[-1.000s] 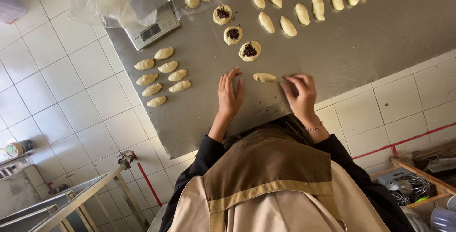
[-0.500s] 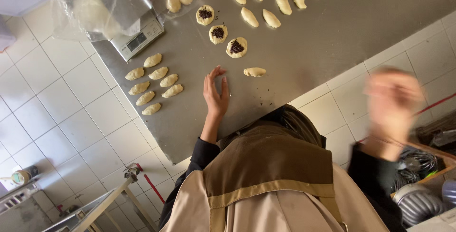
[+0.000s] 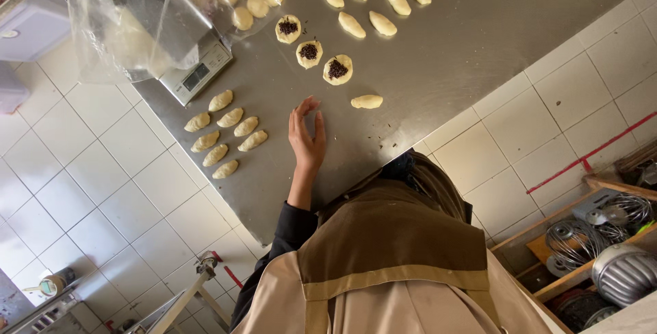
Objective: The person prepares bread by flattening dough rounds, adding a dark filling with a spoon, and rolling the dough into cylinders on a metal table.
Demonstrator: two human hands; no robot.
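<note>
On the steel table (image 3: 438, 60), left hand (image 3: 306, 135) flat, shaped dough piece (image 3: 367, 102) near, scale (image 3: 198, 70) beyond

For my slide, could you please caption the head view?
Left hand rests on steel table beside a shaped dough piece and three filled rounds.

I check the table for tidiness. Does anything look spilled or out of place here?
A few dark crumbs of filling lie scattered on the steel table, below the three open filled rounds. One shaped piece lies alone, apart from the rows. The left hand rests nearby.
</note>
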